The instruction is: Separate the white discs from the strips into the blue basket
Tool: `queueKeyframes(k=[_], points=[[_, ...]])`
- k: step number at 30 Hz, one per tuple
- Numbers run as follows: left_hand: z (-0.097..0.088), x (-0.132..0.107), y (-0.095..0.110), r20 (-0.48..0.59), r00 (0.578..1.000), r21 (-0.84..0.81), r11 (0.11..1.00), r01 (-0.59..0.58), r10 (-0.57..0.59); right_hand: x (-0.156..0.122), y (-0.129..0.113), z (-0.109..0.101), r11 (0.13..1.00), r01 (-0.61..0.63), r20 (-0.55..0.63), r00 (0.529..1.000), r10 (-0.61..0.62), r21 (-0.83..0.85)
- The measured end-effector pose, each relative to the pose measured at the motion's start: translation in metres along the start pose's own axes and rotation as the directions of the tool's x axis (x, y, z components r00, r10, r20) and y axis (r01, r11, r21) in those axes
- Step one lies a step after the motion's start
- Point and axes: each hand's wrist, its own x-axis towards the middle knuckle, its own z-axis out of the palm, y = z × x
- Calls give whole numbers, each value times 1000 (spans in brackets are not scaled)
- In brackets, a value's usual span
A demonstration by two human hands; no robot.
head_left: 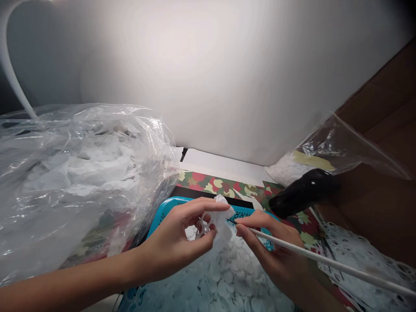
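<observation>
My left hand [182, 236] pinches a small piece of white lace fabric [221, 216] between thumb and fingers, above a blue plastic basket [162, 212]. My right hand [273, 251] grips a long thin white stick [325, 260] like a pen, its dark tip touching the fabric. The stick runs off to the lower right. The basket is heaped with several small white fabric rounds [227, 277].
A large clear plastic bag [71, 173] of white fabric fills the left. A black tool [302, 193] lies at the right beside another clear bag [338, 147]. White lace sheet [357, 255] lies at lower right. A white wall stands behind; a patterned cloth [224, 186] covers the table.
</observation>
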Motion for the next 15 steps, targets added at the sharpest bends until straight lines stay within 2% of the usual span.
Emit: queueKeyframes(k=[10, 15], points=[[0, 0, 0, 21, 1000, -5, 1000, 6, -6, 1, -2, 1, 1000, -15, 87, 996, 15, -7], [-1, 0, 0, 24, 1000, 17, 1000, 10, -10, 2, -4, -1, 1000, 18, 84, 996, -19, 6]])
